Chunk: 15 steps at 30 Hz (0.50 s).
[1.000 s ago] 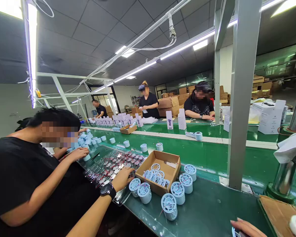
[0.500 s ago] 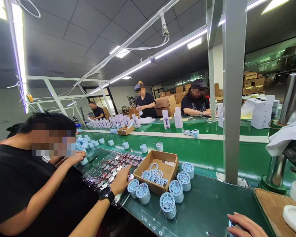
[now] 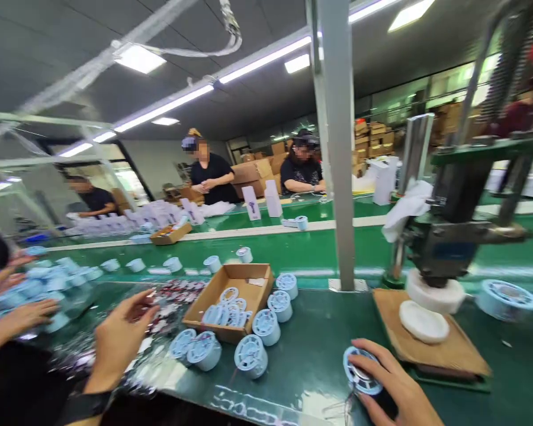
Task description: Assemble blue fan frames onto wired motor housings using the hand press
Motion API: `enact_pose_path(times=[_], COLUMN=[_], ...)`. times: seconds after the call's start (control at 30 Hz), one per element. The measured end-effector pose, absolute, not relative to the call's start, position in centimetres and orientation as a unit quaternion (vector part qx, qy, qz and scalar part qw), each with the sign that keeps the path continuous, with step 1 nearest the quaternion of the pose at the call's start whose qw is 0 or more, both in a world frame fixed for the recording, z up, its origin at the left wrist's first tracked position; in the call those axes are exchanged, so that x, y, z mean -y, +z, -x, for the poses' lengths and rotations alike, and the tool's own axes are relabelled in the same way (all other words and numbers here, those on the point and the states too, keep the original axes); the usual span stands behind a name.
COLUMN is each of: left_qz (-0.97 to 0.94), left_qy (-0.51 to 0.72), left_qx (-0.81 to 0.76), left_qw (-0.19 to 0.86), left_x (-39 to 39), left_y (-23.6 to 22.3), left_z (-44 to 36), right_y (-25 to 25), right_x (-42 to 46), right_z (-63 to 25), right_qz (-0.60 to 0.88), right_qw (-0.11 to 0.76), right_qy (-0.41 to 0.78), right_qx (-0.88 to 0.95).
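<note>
My right hand grips a light blue round plastic part at the table's front, with a silvery centre and thin wires trailing from it. My left hand, with a dark watch on its wrist, has curled fingers above the pile of small circuit boards; what lies between its fingertips is blurred. Several light blue cylindrical housings with spoked tops stand between my hands. Behind them a cardboard box holds pale blue rings.
A press stands at the right above a brown board with a white disc. A larger blue part lies beyond it. A grey post rises at the table's back. A co-worker's hands are among blue parts at left.
The view has swung right, bringing the press into sight. My right hand and its blue part now show fully. My left hand has drawn back from the box and its fingers have curled.
</note>
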<state>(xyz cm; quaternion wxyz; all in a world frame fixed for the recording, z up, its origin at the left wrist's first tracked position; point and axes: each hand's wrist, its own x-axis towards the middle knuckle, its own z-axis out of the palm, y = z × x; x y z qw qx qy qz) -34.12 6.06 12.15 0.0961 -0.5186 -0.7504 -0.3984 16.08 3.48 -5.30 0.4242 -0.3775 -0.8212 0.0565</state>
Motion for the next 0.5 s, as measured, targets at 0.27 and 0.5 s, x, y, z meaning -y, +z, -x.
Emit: enact_pose_path(times=[0.27, 0.5], left_qz=[0.476, 0.700], left_qy=[-0.516, -0.482], left_qx=[0.707, 0.525], left_qw=[0.082, 0.055], left_x=[-9.0, -2.8], left_y=[10.8, 8.4], left_z=[28.8, 10.4], right_y=[-2.5, -2.1], right_x=[-1.3, -0.7], right_z=[-15.9, -16.5], right_qz=[0.467, 0.462], right_qw=[0.395, 0.410], right_qy=[0.193, 0.205], right_qx=[0.768, 0.759])
